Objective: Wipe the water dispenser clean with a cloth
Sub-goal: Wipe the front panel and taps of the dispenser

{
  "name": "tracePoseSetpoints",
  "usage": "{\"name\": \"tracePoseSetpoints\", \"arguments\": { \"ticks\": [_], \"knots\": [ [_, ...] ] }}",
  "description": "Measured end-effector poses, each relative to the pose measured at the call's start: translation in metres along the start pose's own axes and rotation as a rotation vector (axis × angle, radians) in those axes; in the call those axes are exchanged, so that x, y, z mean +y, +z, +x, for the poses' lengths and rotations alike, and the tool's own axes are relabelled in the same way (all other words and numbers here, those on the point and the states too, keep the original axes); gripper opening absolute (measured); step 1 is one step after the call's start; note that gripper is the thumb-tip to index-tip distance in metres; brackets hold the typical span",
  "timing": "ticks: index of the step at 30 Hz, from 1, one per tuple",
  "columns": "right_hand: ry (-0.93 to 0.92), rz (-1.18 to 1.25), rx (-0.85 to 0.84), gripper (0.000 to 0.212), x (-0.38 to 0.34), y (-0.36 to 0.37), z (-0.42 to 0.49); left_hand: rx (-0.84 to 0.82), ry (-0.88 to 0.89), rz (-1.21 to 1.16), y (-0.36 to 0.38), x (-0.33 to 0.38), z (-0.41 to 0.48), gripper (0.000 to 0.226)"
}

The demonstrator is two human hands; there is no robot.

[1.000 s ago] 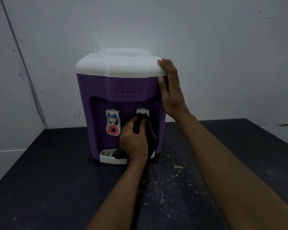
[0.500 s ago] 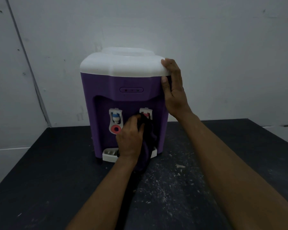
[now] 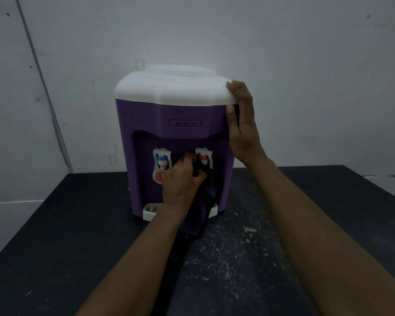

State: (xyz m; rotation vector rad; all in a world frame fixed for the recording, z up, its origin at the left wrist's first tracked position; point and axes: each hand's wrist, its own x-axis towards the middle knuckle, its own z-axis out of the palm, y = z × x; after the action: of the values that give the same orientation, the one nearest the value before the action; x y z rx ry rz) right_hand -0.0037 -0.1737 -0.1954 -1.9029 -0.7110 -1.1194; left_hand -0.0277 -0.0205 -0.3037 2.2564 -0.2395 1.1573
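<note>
A purple water dispenser (image 3: 144,124) with a white top stands upright on a black table (image 3: 55,236), near the wall. Its front recess has a blue tap on the left and a red tap (image 3: 204,157) on the right. My left hand (image 3: 180,181) grips a dark purple cloth (image 3: 198,215) bunched against the recess between the taps, just below the red tap. The cloth hangs down over the white drip tray (image 3: 149,210) and hides its right part. My right hand (image 3: 243,124) rests on the dispenser's upper right corner, fingers straight along its side, thumb on the front.
White specks and crumbs (image 3: 226,254) are scattered on the table in front of the dispenser. Grey walls (image 3: 306,76) stand close behind and to the left. The table's right edge runs at the far right.
My left hand with the cloth has moved up inside the recess from the drip tray toward the red tap. The right hand has kept its place on the corner.
</note>
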Motion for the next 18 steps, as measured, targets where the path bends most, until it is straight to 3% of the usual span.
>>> {"name": "tracePoseSetpoints", "arguments": {
  "ticks": [5,10,14,16,18],
  "knots": [
    [-0.01,-0.001,0.01,0.042,0.003,0.002,0.0,0.068,0.038,-0.115,0.002,-0.008,-0.008,0.023],
    [-0.017,0.004,0.023,0.042,0.003,0.003,-0.001,-0.05,-0.116,-0.354,-0.003,-0.004,-0.014,0.026],
    [-0.011,0.002,0.034,0.041,0.003,0.003,-0.002,0.065,-0.269,-0.548,0.001,0.023,-0.009,0.018],
    [-0.011,-0.002,0.028,0.041,0.003,0.003,-0.002,0.141,-0.368,-0.549,0.007,0.032,0.004,0.016],
    [-0.014,-0.005,0.024,0.042,0.004,0.001,-0.001,0.165,-0.351,-0.504,0.01,0.035,0.008,0.015]
  ]
}}
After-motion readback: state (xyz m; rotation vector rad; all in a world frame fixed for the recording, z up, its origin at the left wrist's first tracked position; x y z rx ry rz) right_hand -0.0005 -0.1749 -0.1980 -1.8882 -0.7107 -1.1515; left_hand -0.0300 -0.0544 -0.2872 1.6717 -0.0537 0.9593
